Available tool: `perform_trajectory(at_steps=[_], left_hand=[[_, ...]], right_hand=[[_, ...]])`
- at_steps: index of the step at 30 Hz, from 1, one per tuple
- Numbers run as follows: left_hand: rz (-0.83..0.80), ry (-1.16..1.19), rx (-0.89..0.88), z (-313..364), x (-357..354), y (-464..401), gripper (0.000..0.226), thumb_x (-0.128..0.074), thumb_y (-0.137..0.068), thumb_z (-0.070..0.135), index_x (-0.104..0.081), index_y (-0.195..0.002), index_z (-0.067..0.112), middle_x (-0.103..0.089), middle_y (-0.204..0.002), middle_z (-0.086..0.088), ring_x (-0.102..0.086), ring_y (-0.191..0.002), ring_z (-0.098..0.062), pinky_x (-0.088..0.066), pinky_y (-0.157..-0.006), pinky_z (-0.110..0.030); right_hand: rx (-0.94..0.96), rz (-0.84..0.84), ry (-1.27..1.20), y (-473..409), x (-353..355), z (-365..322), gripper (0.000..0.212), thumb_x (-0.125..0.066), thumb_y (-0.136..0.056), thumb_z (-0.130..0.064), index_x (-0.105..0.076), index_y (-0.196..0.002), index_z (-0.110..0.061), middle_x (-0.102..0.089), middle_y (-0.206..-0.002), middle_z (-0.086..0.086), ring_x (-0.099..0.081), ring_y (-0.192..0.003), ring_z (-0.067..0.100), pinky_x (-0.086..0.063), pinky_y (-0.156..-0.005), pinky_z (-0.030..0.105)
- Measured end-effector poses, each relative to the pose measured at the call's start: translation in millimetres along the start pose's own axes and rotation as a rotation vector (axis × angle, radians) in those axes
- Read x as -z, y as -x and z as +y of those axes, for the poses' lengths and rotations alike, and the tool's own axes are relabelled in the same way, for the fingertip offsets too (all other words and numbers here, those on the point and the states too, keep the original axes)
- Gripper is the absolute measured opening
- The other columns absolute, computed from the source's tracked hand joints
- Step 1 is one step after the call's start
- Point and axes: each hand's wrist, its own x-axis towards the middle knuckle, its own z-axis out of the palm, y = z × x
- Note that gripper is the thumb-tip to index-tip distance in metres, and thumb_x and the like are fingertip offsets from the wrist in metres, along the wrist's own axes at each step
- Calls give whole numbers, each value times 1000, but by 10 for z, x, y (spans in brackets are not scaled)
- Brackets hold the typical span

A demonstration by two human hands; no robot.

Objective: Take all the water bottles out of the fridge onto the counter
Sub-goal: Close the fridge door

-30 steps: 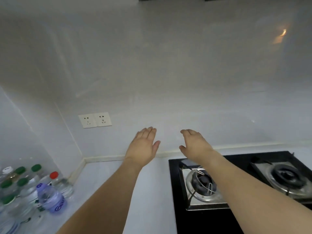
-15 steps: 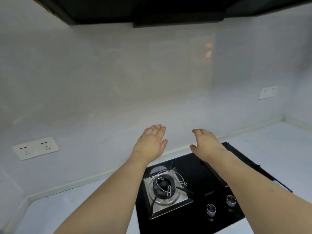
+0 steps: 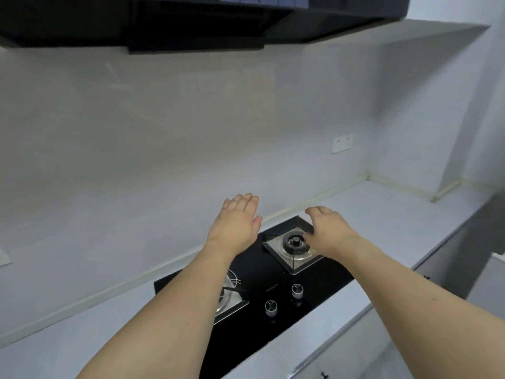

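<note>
Bottles and fridge are out of our view; what we see is the counter [image 3: 382,214], pale grey, running from the near left edge back to a corner at the far right.

Nearest to us, both our forearms reach forward from the bottom of the view, bare. Under them a black hob [image 3: 273,318] is set into the counter. Two metal knobs [image 3: 284,299] stand on its near strip, one beside the other. Our left forearm covers most of the left burner [image 3: 232,294]; the right burner [image 3: 293,246] sits farther back on a square steel plate.

Our left hand [image 3: 236,228] is held above the hob's back edge, palm down, fingers straight and close together, holding nothing. Our right hand [image 3: 329,229] hangs just beside and partly over the right burner, fingers relaxed and slightly bent, thumb out toward the burner, also holding nothing. The two hands are near each other but apart.

Behind them the grey wall [image 3: 164,160] rises from a cream seal strip. A white socket [image 3: 342,143] is on the wall at the far right. A dark hood [image 3: 191,20] spans the top.
</note>
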Motion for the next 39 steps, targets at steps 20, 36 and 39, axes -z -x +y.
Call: perform_trajectory(at_steps=[20, 36, 39], left_hand=[[37, 192, -75, 2504, -253, 232, 50, -43, -102, 32, -38, -147, 10, -41, -152, -8, -35, -140, -25, -24, -119, -40], [121, 176, 3, 4011, 208, 1216, 47, -52, -99, 27, -46, -140, 4, -50, -142, -12, -43, -133, -31, -32, -113, -50], [118, 189, -10, 4240, 252, 1305, 50, -51, -100, 28, -42, -144, 6, -45, -148, -11, -37, -138, -30, -28, -116, -48]], right_hand=[[-176, -23, -8, 1551, 462, 2241, 59, -49, -96, -26, -28, -149, -12, -31, -153, 7, -34, -137, 27, -28, -112, 33], [-74, 1, -57, 2993, 757, 3273, 58, -49, -94, -24, -30, -148, -12, -32, -153, 7, -31, -139, 27, -24, -114, 32], [-74, 20, -77, 3181, 831, 3369, 59, -49, -94, -24, -30, -148, -13, -31, -154, 6, -30, -140, 26, -24, -115, 33]])
